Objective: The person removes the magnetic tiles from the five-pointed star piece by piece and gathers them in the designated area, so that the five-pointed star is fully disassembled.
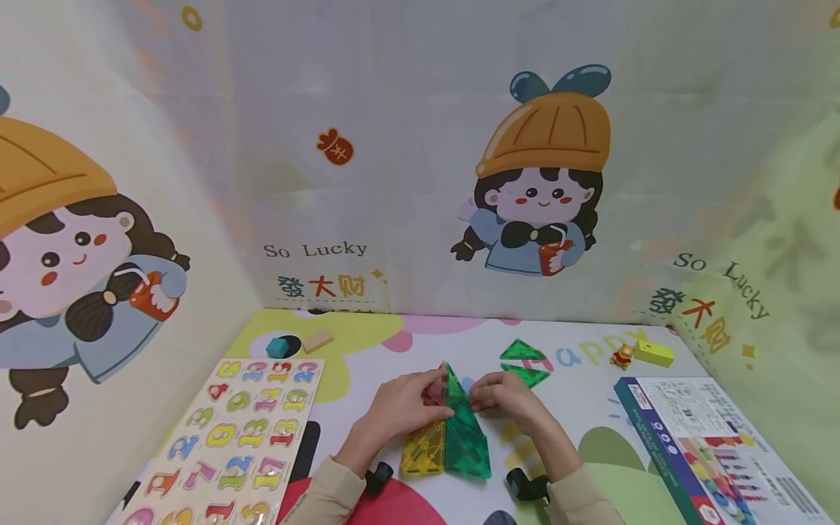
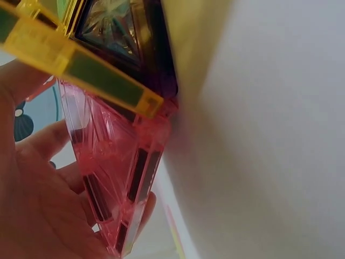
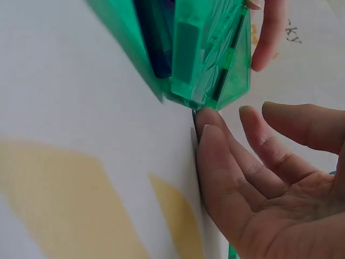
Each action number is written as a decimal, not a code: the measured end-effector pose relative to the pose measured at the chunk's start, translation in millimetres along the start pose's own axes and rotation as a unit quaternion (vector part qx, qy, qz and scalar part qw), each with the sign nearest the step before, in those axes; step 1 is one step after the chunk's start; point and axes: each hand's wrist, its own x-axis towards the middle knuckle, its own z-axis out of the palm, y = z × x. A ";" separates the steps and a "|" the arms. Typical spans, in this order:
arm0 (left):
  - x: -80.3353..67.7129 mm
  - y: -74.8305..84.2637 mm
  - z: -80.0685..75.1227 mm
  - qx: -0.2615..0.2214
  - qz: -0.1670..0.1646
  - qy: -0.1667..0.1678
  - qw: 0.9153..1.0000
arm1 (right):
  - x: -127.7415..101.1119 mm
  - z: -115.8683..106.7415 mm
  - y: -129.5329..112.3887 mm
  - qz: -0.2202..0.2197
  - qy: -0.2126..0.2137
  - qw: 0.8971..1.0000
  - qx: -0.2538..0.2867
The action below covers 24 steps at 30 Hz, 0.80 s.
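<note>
While left hand [image 1: 403,402] pinches pink tile [image 2: 110,143], right hand [image 1: 510,397], loosely bent, touches green tiles [image 1: 467,434] at fingertips [image 3: 208,116]; presumably light, stiff, best rim-held.

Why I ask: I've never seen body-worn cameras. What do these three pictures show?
There is no machine: this is a person working bare-handed. A head-worn camera took the wide picture; wrist-worn cameras took the two close-ups. The left hand grips a shape built of yellow, green and pink see-through plastic tiles; the right hand is right at its green side. On the brightly printed surface lie two loose green triangular plastic tiles, a flat pale board of colourful numbers and a flat white box with printed pictures.
</note>
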 end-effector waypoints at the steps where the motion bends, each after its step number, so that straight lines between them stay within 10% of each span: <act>1: 0.0 -0.1 0.4 0.001 0.001 0.001 1.000 | -0.2 -0.7 0.3 -0.001 -0.004 1.000 0.002; 24: -0.7 9.2 7.2 0.003 -0.027 0.034 0.999 | -9.3 4.0 -7.9 -0.038 -0.014 0.993 -0.109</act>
